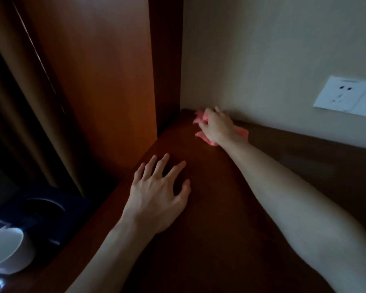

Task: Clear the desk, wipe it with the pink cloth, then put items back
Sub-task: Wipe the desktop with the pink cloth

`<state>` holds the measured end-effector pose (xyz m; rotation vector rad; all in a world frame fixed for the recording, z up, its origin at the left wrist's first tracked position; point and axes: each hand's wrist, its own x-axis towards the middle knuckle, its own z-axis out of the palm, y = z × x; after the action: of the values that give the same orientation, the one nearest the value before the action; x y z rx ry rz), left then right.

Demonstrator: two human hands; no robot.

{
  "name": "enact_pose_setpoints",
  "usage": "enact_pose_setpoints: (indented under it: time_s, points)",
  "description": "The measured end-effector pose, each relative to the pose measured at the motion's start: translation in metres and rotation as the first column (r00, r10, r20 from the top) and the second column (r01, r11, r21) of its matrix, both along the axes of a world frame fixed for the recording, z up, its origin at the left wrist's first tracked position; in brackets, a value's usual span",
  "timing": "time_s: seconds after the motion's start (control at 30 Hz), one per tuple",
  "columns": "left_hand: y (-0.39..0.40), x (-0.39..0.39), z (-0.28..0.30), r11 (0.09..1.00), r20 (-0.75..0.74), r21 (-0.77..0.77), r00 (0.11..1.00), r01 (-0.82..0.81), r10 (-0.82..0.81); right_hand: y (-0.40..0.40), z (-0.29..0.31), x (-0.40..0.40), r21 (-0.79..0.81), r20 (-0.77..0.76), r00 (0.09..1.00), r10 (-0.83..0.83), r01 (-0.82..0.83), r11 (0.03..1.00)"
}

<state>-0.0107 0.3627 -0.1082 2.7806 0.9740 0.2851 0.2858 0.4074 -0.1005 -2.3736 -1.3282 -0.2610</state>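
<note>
The dark brown wooden desk (220, 218) runs from the bottom of the view to the far corner where the wall meets a wooden panel. My right hand (217, 126) is stretched into that far corner and grips the crumpled pink cloth (242, 132) against the desk top. Bits of the cloth show on both sides of the hand. My left hand (159, 193) rests flat on the desk nearer to me, fingers spread, holding nothing.
A tall orange-brown wooden panel (106, 81) stands along the desk's left side. A white wall socket plate (347, 95) sits on the beige wall at right. Lower left, off the desk, are a white cup (6, 250) and a dark tray (42, 210). A brown curtain (15, 102) hangs at left.
</note>
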Motion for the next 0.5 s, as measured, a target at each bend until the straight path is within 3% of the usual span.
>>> enact_pose_setpoints:
  time_s: [0.1, 0.2, 0.37, 0.5]
  points:
    - [0.000, -0.001, 0.004, 1.000, 0.006, -0.010, 1.000, -0.001, 0.001, 0.016, 0.004, -0.001, -0.005, 0.029, 1.000, 0.001, -0.001, 1.000]
    - [-0.005, -0.001, 0.007, 1.000, -0.006, -0.022, 1.000, -0.002, 0.001, -0.005, 0.003, -0.024, 0.034, 0.022, 0.993, 0.119, -0.119, 0.992]
    - [-0.007, -0.001, 0.007, 1.000, -0.037, -0.013, 0.999, 0.002, -0.002, -0.099, -0.001, -0.101, 0.090, 0.018, 0.919, 0.393, -0.393, 0.915]
    - [-0.009, -0.004, 0.006, 1.000, -0.055, -0.002, 0.998, 0.019, -0.019, -0.176, 0.001, -0.134, 0.114, -0.002, 0.875, 0.483, -0.480, 0.870]
